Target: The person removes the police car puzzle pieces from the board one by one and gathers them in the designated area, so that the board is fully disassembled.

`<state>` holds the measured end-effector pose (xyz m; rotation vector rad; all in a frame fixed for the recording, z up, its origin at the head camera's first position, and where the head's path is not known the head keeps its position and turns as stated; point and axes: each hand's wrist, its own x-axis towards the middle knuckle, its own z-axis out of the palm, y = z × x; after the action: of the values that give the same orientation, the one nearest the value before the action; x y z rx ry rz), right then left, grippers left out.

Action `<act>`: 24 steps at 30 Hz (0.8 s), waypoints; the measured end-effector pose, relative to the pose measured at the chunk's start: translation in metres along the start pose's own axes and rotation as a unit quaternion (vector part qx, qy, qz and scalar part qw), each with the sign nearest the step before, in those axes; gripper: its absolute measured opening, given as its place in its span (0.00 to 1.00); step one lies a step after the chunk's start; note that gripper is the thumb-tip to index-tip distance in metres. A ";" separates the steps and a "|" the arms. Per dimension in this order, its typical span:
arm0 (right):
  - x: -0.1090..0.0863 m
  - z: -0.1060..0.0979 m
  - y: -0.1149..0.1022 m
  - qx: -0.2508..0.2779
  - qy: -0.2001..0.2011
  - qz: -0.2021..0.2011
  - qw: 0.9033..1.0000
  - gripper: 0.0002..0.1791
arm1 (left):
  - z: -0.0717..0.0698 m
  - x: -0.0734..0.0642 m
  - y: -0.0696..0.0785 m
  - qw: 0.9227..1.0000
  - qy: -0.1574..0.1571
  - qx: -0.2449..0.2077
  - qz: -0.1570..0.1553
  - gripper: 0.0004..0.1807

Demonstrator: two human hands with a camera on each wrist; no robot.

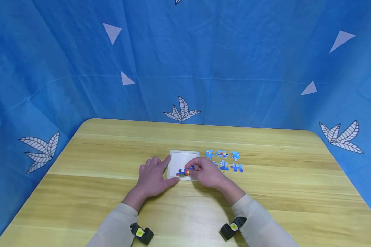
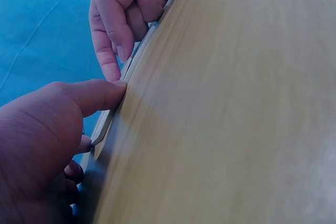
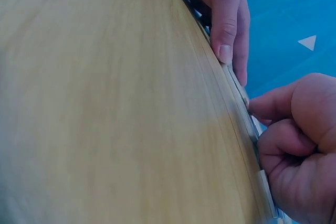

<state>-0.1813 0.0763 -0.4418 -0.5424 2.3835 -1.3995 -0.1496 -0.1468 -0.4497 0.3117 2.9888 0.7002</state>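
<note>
A shallow white puzzle tray (image 1: 183,151) lies flat on the table between both hands. My left hand (image 1: 153,176) rests at its left side, fingers spread and the thumb touching the front edge; in the left wrist view that left hand (image 2: 47,135) shows the thumb on the rim. My right hand (image 1: 208,171) reaches over the tray's lower right and pinches a colourful jigsaw piece (image 1: 190,170) low in the tray. Whether the coloured part to its left is a separate piece I cannot tell. In the right wrist view my right hand (image 3: 299,145) has its fingers curled, the piece hidden.
Several loose blue jigsaw pieces (image 1: 224,165) lie in two rough rows right of the tray, some partly behind my right hand. The wooden table (image 1: 281,192) extends widely on both sides. A blue patterned cloth (image 1: 185,61) hangs behind its back edge.
</note>
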 end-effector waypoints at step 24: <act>-0.001 0.002 -0.002 -0.016 -0.006 -0.013 1.000 0.13 | -0.002 -0.001 -0.001 1.000 -0.009 -0.004 0.001 0.50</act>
<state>-0.1797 0.0744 -0.4406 -0.5899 2.4008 -1.3675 -0.1493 -0.1487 -0.4486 0.3176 2.9679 0.7060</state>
